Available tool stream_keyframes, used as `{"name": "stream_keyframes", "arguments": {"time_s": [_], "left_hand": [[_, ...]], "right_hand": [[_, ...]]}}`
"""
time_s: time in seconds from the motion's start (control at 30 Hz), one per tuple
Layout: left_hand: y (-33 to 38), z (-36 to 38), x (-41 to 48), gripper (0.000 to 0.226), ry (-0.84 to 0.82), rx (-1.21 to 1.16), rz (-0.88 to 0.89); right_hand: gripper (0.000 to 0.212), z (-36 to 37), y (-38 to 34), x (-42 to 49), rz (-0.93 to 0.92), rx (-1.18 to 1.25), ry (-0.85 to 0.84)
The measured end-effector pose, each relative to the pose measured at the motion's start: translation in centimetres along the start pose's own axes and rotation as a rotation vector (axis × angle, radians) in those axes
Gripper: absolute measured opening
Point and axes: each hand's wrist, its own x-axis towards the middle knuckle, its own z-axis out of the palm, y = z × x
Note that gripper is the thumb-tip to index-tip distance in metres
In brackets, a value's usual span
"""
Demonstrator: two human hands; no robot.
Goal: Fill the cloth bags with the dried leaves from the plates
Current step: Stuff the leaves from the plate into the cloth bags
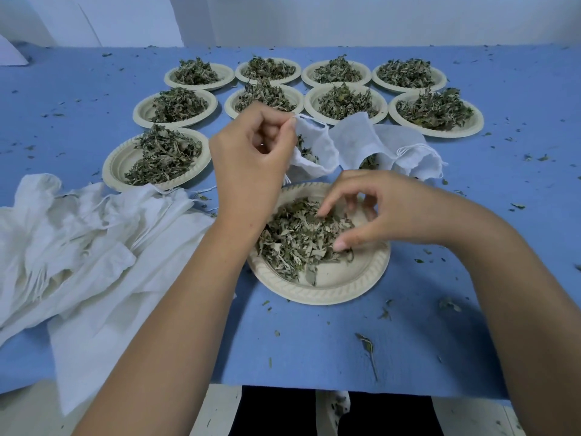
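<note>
Left hand (251,158) pinches the limp cloth bag (317,146) by its hem, beyond the plate (330,294). Right hand (377,212) seemingly closes on light, brittle leaves (292,240).

Looks like a small hand-packing workroom. Shown by a worktable (314,341) laid with blue felt, set far across with rows of identical paper plates (440,133) heaped with dried leaves (435,110), stocked at near left with a loose heap of white cloth bags (78,247), littered all over with leaf crumbs (366,341), backed by bare white walls (345,17).
</note>
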Motion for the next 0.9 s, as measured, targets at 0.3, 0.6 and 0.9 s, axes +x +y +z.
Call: {"name": "stream_keyframes", "arguments": {"time_s": [0.3, 0.6, 0.9], "left_hand": [[0.0, 0.0, -0.1, 0.008, -0.027, 0.002, 0.0], [0.1, 0.0, -0.1, 0.008, -0.013, -0.001, -0.016], [-0.3, 0.2, -0.2, 0.007, -0.129, -0.02, -0.054]], "right_hand": [[0.025, 2.8, -0.9, 0.9, -0.176, -0.246, -0.125], [0.024, 1.4, -0.9, 0.4, -0.234, -0.048, 0.15], [0.031, 0.8, -0.9, 0.6, -0.385, 0.58, 0.532]]}}
